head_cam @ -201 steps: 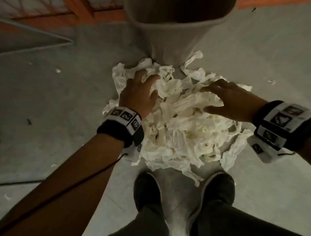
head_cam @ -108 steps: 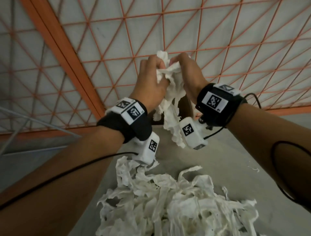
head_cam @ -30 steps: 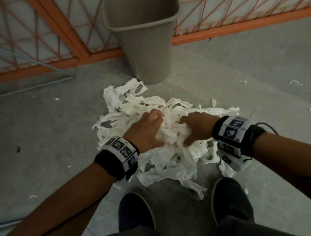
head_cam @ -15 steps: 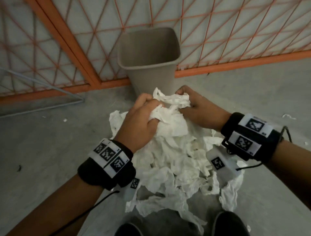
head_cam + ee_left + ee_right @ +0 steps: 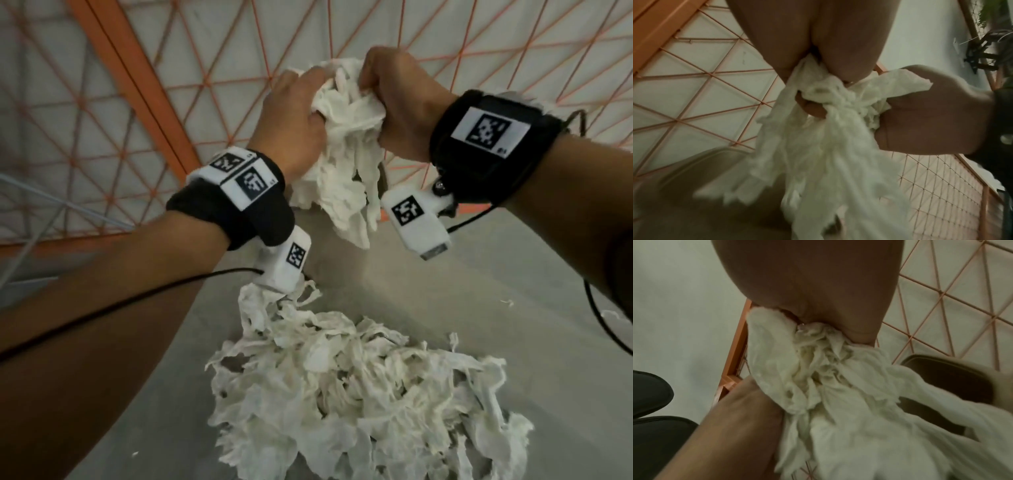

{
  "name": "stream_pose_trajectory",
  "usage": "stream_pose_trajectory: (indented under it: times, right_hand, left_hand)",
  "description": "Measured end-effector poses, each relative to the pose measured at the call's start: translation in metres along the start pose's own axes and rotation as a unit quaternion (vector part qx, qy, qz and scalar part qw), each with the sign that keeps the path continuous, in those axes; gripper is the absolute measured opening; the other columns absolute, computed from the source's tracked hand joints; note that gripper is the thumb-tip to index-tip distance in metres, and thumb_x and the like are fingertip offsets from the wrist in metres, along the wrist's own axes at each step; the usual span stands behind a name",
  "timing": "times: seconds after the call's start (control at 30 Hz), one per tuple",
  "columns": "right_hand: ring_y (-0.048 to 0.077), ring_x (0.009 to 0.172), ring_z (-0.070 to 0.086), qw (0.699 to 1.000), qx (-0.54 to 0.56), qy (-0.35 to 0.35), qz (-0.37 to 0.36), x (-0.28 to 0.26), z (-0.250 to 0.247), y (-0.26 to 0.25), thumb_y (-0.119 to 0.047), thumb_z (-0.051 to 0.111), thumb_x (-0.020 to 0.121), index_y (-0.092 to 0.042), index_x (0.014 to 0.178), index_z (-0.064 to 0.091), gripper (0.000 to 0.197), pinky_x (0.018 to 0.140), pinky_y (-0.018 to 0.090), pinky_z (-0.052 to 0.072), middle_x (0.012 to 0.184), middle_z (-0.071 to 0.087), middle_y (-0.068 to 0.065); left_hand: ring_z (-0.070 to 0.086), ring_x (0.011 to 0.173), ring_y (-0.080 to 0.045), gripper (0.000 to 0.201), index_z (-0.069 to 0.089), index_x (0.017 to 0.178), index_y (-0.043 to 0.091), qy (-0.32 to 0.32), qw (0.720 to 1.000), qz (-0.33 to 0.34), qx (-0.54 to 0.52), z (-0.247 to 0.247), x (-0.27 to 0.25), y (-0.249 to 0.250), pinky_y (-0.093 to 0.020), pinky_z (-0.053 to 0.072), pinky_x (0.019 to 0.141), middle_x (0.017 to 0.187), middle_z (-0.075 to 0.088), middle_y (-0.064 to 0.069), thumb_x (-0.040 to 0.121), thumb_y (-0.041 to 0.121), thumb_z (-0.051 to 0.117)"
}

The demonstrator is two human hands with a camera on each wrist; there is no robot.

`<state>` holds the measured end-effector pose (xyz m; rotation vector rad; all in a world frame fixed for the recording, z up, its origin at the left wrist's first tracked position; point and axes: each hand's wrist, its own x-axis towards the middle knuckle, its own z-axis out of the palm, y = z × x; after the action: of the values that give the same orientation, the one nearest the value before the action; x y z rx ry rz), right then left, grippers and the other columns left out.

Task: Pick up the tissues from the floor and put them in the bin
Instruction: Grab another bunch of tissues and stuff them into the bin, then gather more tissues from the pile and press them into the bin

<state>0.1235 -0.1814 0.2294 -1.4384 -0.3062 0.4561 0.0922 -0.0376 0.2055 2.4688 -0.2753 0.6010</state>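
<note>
Both hands are raised in front of the fence and grip one bunch of white tissues (image 5: 342, 137) between them. My left hand (image 5: 294, 113) curls round its left side and my right hand (image 5: 394, 99) round its right side. Loose ends of the bunch hang down between the wrists. A big pile of crumpled tissues (image 5: 359, 394) lies on the grey floor below. In the head view I cannot make out the bin. The left wrist view shows its blurred grey rim (image 5: 701, 157) under the hanging tissues (image 5: 828, 154), and the right wrist view shows its dark inside (image 5: 951, 379) beside them.
An orange lattice fence (image 5: 164, 89) stands just behind the hands. A thin metal rod (image 5: 37, 205) slants at the left. Small tissue scraps (image 5: 507, 302) dot the floor at the right. My dark shoes (image 5: 649, 394) are near the pile.
Both hands have lifted the gripped bunch well above the pile and toward the fence. The head view has tilted up, and the bin no longer shows in it.
</note>
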Motion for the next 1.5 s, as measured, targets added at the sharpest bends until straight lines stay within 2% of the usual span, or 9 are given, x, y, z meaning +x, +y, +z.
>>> stream_pose_trajectory:
  times: [0.13,0.27,0.53,0.87,1.0,1.13,1.27,1.37,1.5]
  right_hand:
    - [0.024,0.082,0.049,0.978,-0.140,0.146,-0.044,0.027,0.002,-0.010,-0.012,0.043,0.077,-0.014,0.066,0.045,0.012,0.083,0.046,0.050,0.073,0.046,0.005]
    - [0.030,0.083,0.058,0.988,-0.103,0.110,-0.031,0.044,0.001,0.007,0.003,0.043,0.068,-0.002,0.078,0.059,0.020,0.079,0.043,0.052,0.086,0.059,0.017]
    - [0.014,0.095,0.063,0.921,-0.383,0.054,0.043,0.038,-0.019,0.062,-0.017,0.067,0.077,-0.028,0.101,0.070,0.027,0.076,0.031,0.053,0.104,0.071,-0.003]
    - [0.013,0.093,0.062,0.896,-0.386,0.196,-0.096,-0.025,-0.055,0.114,-0.017,0.051,0.089,-0.020,0.112,0.061,0.025,0.079,0.031,0.055,0.113,0.064,-0.001]
    - [0.009,0.069,0.056,0.906,-0.348,0.237,-0.053,-0.052,-0.054,0.170,-0.014,0.051,0.084,-0.019,0.096,0.063,0.018,0.066,0.024,0.047,0.085,0.061,-0.009]
    - [0.021,0.090,0.061,0.898,-0.425,0.081,0.079,-0.071,-0.035,0.232,-0.018,0.056,0.088,-0.021,0.105,0.067,0.020,0.076,0.026,0.045,0.106,0.062,0.000]
    - [0.027,0.136,0.038,0.815,-0.534,-0.186,0.128,-0.082,-0.015,0.288,-0.043,0.058,0.086,-0.038,0.141,0.037,0.060,0.109,0.045,0.039,0.154,0.029,0.001]
    - [0.025,0.147,0.017,0.758,-0.576,-0.259,0.162,-0.090,-0.007,0.311,-0.050,0.058,0.083,-0.049,0.146,0.017,0.075,0.113,0.052,0.031,0.162,0.010,-0.010]
    - [0.022,0.129,0.040,0.763,-0.602,-0.198,0.128,-0.100,-0.011,0.313,-0.030,0.056,0.084,-0.041,0.136,0.043,0.055,0.099,0.043,0.045,0.142,0.044,-0.007]
  left_hand:
    - [0.048,0.108,-0.021,0.040,0.048,0.129,0.014,0.015,0.999,-0.020,-0.038,-0.001,0.026,-0.003,-0.021,0.035,0.087,0.129,0.042,-0.011,0.089,0.016,0.046]
    - [0.050,0.111,-0.023,0.042,0.045,0.130,0.015,0.000,0.999,-0.037,-0.032,0.014,0.027,-0.022,-0.020,0.039,0.090,0.134,0.036,-0.012,0.089,0.014,0.050]
    - [0.049,0.125,-0.023,0.046,0.050,0.130,0.038,-0.249,0.960,-0.091,0.087,0.024,-0.008,-0.054,-0.026,0.037,0.090,0.141,0.050,0.000,0.085,0.035,0.057]
    - [0.064,0.094,-0.017,0.023,0.064,0.099,0.019,0.088,0.992,-0.090,0.018,0.038,-0.096,-0.108,-0.031,0.052,0.081,0.102,0.068,0.002,0.089,0.033,0.050]
    - [0.043,0.128,-0.037,0.053,0.047,0.127,0.030,-0.203,0.915,-0.328,0.120,0.093,-0.150,-0.165,-0.050,0.040,0.105,0.144,0.038,-0.005,0.078,0.047,0.057]
    - [0.025,0.143,-0.037,0.082,0.017,0.145,0.046,-0.373,0.838,-0.381,0.115,0.127,-0.171,-0.191,-0.043,0.028,0.116,0.161,0.000,-0.006,0.079,0.050,0.065]
    - [0.027,0.141,-0.040,0.094,0.002,0.145,0.051,-0.443,0.827,-0.315,0.142,0.154,-0.174,-0.195,-0.049,0.030,0.114,0.158,0.015,-0.011,0.077,0.048,0.066]
    - [0.040,0.128,-0.045,0.079,0.018,0.146,0.044,-0.461,0.828,-0.257,0.190,0.166,-0.177,-0.188,-0.049,0.038,0.108,0.144,0.029,-0.015,0.082,0.040,0.064]
    - [0.059,0.112,-0.035,0.033,0.061,0.119,0.018,-0.406,0.878,-0.187,0.171,0.169,-0.178,-0.163,-0.036,0.047,0.090,0.121,0.059,-0.014,0.086,0.022,0.061]
